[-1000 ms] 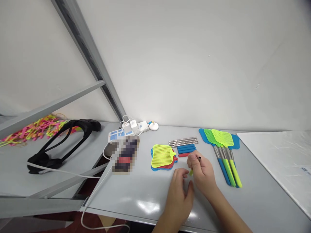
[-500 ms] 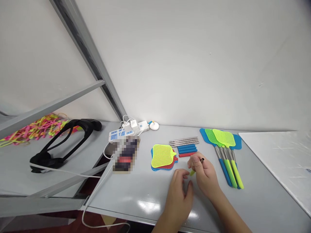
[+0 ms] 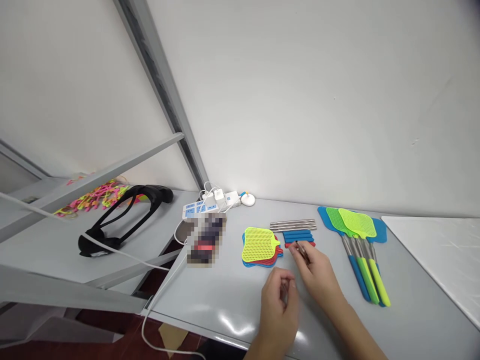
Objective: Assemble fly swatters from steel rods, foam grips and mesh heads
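My right hand [image 3: 318, 272] is closed on a thin, dark-tipped metal rod [image 3: 303, 253], most of it hidden by the fingers. Close beside it, my left hand [image 3: 279, 302] is curled with thumb and fingers together; what lies inside is hidden. Beyond my left hand is a pile of fly swatter heads, with a yellow-green head [image 3: 259, 244] on top and red and blue edges below. Behind my right hand are several blue handle grips [image 3: 298, 236] and a partly covered red grip [image 3: 288, 245]. Several silver rods [image 3: 293, 225] lie behind those.
Assembled fly swatters [image 3: 369, 270] lie fanned at right beside a white sheet [image 3: 431, 250]. At left are a blurred object [image 3: 206, 242], a power strip [image 3: 200, 209] with white cables, a round white device [image 3: 248, 199], a grey metal frame [image 3: 168, 90] and a black headset-like strap [image 3: 138, 220].
The view has shifted, so things on the table sit further right and slightly lower. The yellow-green piece in my right hand no longer shows. My left fingers have curled in.
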`<move>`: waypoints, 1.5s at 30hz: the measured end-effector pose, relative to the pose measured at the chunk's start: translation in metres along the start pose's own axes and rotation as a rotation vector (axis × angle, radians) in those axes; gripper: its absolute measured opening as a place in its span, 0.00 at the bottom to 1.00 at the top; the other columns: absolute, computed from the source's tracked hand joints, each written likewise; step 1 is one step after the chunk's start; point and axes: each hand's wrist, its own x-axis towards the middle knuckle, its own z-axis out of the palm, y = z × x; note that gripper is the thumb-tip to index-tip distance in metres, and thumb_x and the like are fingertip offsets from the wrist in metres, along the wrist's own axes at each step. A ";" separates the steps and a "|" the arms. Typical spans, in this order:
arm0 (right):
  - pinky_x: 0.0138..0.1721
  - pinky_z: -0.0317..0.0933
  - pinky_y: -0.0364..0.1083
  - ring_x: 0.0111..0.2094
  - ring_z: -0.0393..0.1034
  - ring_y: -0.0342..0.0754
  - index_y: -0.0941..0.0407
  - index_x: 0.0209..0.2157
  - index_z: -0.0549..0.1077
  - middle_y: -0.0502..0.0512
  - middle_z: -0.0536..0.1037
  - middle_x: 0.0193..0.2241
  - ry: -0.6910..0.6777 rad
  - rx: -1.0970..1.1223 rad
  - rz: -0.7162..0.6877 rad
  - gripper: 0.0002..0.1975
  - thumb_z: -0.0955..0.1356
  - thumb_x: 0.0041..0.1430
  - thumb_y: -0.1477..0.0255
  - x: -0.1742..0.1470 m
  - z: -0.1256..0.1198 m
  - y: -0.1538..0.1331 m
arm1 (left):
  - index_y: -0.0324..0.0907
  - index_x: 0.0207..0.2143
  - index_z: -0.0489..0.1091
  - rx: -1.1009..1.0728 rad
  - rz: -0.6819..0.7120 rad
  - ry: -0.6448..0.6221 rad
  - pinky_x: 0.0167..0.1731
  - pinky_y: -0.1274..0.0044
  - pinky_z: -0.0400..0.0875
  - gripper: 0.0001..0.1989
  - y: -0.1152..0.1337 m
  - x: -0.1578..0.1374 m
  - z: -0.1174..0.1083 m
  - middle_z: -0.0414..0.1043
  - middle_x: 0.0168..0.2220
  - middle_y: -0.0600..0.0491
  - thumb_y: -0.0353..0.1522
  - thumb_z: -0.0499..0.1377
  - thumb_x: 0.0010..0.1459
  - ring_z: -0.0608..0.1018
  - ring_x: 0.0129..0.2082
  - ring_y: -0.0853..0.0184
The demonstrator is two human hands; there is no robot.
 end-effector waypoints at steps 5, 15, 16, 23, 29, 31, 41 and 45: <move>0.42 0.60 0.48 0.46 0.71 0.54 0.54 0.51 0.71 0.59 0.77 0.47 -0.097 -0.216 0.025 0.18 0.61 0.65 0.61 0.017 0.006 -0.002 | 0.42 0.38 0.67 -0.090 0.064 0.160 0.30 0.77 0.64 0.09 -0.003 -0.003 -0.003 0.64 0.30 0.53 0.36 0.51 0.66 0.67 0.29 0.68; 0.25 0.48 0.44 0.30 0.69 0.50 0.54 0.28 0.70 0.55 0.77 0.29 -0.117 -0.392 0.081 0.14 0.64 0.62 0.60 0.041 0.020 -0.015 | 0.46 0.57 0.59 0.375 0.219 0.349 0.57 0.57 0.55 0.21 -0.009 0.003 -0.045 0.60 0.60 0.43 0.29 0.53 0.62 0.58 0.61 0.53; 0.25 0.48 0.44 0.30 0.69 0.49 0.54 0.28 0.69 0.54 0.77 0.28 -0.118 -0.400 0.086 0.14 0.64 0.62 0.60 0.042 0.021 -0.015 | 0.46 0.58 0.58 0.435 0.211 0.342 0.58 0.55 0.53 0.22 -0.010 0.004 -0.051 0.59 0.61 0.43 0.28 0.54 0.62 0.57 0.62 0.52; 0.25 0.46 0.44 0.28 0.69 0.50 0.53 0.24 0.65 0.54 0.75 0.24 -0.127 -0.389 0.118 0.14 0.67 0.59 0.61 0.047 0.024 -0.010 | 0.45 0.60 0.58 0.450 0.103 0.327 0.57 0.54 0.55 0.24 -0.013 0.009 -0.061 0.61 0.61 0.43 0.28 0.54 0.61 0.59 0.62 0.52; 0.24 0.48 0.44 0.24 0.64 0.47 0.53 0.24 0.63 0.51 0.74 0.23 -0.114 -0.265 0.117 0.15 0.66 0.58 0.59 0.046 0.016 -0.005 | 0.46 0.59 0.59 0.369 0.103 0.360 0.59 0.56 0.52 0.23 -0.012 0.012 -0.061 0.61 0.60 0.44 0.30 0.55 0.61 0.58 0.62 0.53; 0.25 0.51 0.44 0.23 0.64 0.46 0.53 0.26 0.64 0.50 0.73 0.22 -0.101 -0.217 0.106 0.16 0.65 0.59 0.57 0.044 0.010 -0.007 | 0.46 0.59 0.58 0.321 0.110 0.365 0.59 0.58 0.53 0.22 -0.009 0.010 -0.062 0.61 0.59 0.44 0.30 0.54 0.62 0.59 0.61 0.55; 0.28 0.58 0.44 0.29 0.66 0.47 0.54 0.30 0.66 0.51 0.72 0.27 -0.071 0.254 0.074 0.17 0.65 0.61 0.54 0.001 -0.015 -0.040 | 0.41 0.42 0.69 -0.502 -0.071 0.224 0.37 0.73 0.69 0.23 -0.002 -0.003 -0.027 0.71 0.34 0.49 0.52 0.51 0.62 0.73 0.35 0.64; 0.28 0.58 0.44 0.27 0.64 0.46 0.53 0.28 0.63 0.49 0.71 0.26 -0.237 0.254 0.106 0.17 0.65 0.61 0.54 -0.018 -0.010 -0.050 | 0.41 0.48 0.71 -0.730 -0.266 0.284 0.46 0.68 0.71 0.24 0.013 0.003 -0.013 0.74 0.47 0.43 0.49 0.59 0.59 0.75 0.48 0.56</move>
